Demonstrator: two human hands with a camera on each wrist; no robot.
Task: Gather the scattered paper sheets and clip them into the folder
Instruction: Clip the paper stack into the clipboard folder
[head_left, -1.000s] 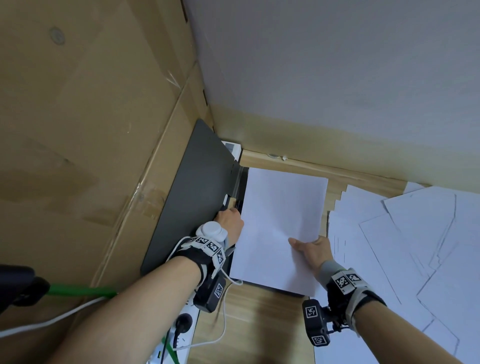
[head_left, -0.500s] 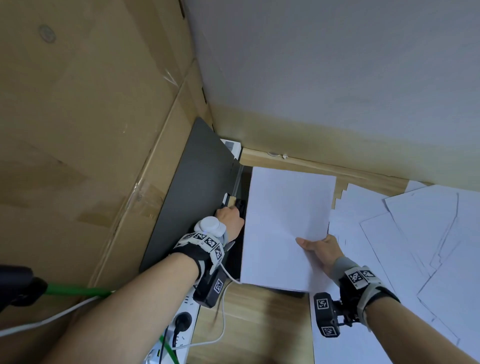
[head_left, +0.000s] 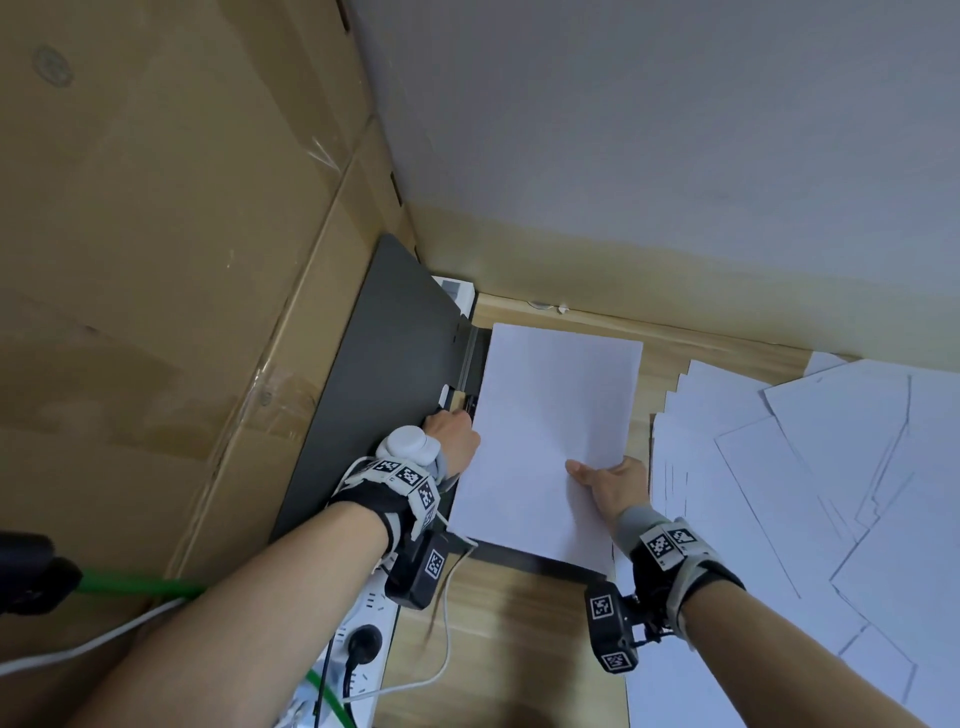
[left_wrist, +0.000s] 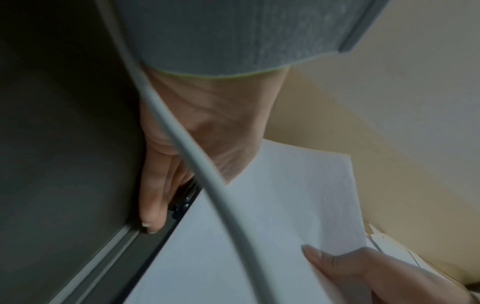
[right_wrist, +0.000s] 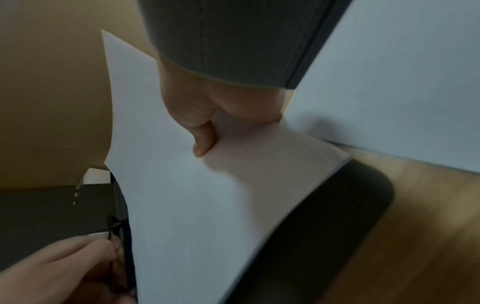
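Head view: high, looking steeply down at wooden counter (head_left: 519, 649) in room corner, both forearms in frame.
Left wrist view: very close, along left hand (left_wrist: 182, 144) toward folder (left_wrist: 64, 144) spine.
Right wrist view: very close, along right hand (right_wrist: 207, 107) over paper stack (right_wrist: 194, 205).
Shared by all three: stack, folder, both hands.

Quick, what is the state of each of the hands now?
Left hand: closed, pinching the black clip lever at the folder spine.
Right hand: closed, holding the paper stack.

No readable text; only coded square markers on wrist straps (head_left: 408, 475).
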